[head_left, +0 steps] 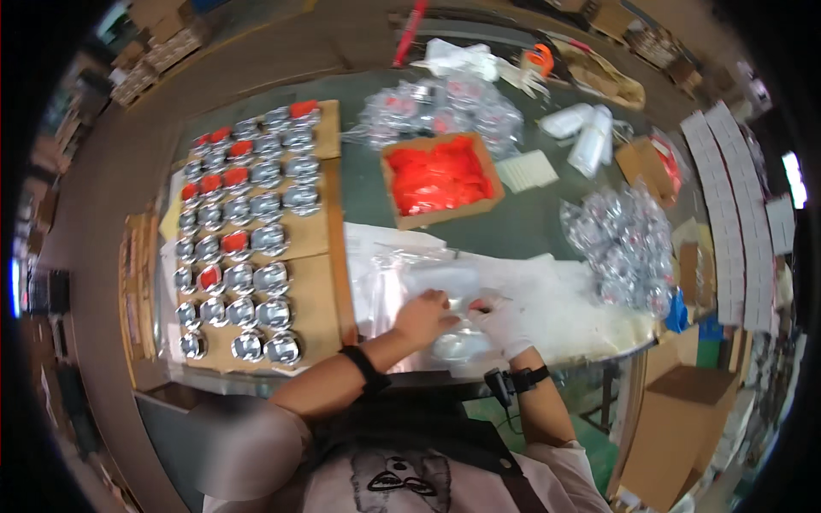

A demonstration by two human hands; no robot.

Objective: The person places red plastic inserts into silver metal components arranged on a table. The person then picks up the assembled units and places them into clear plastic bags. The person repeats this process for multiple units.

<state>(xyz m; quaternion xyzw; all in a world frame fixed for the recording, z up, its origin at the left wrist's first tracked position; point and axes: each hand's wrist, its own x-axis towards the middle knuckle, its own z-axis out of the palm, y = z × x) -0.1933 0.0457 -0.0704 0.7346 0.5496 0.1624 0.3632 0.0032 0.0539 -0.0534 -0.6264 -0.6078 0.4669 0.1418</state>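
My bare left hand [422, 320] and my white-gloved right hand [503, 327] meet over the white paper near the table's front edge. Between them is a clear plastic bag [462, 345] with a shiny look; its contents are hard to make out. The fingers of both hands are pinched at its upper edge. A small red spot shows at my right fingertips, too small to name. Beyond my left hand lie flat clear plastic bags [406, 272]. To the left, round shiny metal parts [272, 278] stand in rows on cardboard, some with red pieces on top.
A cardboard box [498, 208] of red plastic pieces stands past the hands. Bagged parts are piled behind it [479, 111] and at the right [620, 248]. Rolls of clear film [590, 145] lie at the back right. An open carton [684, 419] stands at the lower right.
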